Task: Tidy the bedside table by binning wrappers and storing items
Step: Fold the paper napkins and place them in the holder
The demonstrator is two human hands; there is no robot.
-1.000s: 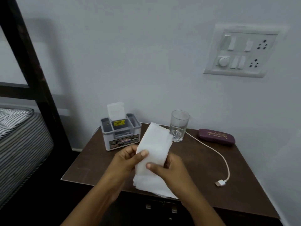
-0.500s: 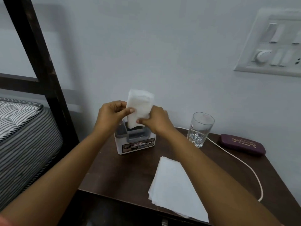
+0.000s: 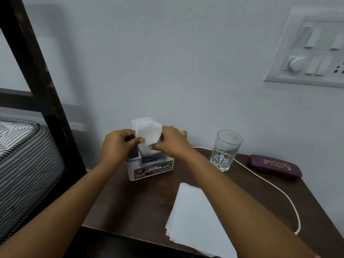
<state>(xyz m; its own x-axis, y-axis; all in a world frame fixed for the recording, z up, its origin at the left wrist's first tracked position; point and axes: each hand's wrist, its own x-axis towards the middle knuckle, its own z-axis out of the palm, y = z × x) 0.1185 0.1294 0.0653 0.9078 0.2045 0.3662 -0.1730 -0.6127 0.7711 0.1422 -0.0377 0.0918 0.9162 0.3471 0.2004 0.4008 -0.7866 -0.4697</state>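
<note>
A grey organiser box [image 3: 150,169] with a printed label stands near the back of the dark wooden bedside table [image 3: 130,205]. White tissues [image 3: 148,132] stick up out of its middle slot. My left hand [image 3: 119,144] pinches the tissues from the left with thumb and forefinger. From the right my right hand [image 3: 170,141] pinches their lower corner above the box. A stack of white tissues [image 3: 195,220] lies flat at the table's front, partly under my right forearm.
A clear drinking glass [image 3: 226,149] stands right of the box. A maroon spectacle case [image 3: 275,165] lies at the back right. A white cable [image 3: 275,189] runs across the table. A striped mattress [image 3: 24,161] and dark bed frame [image 3: 42,90] stand left. A switchboard [image 3: 314,53] hangs on the wall.
A second ago both hands held the tissue stack over the table front. The stack now lies on the table, and both hands have reached to the tissues in the box.
</note>
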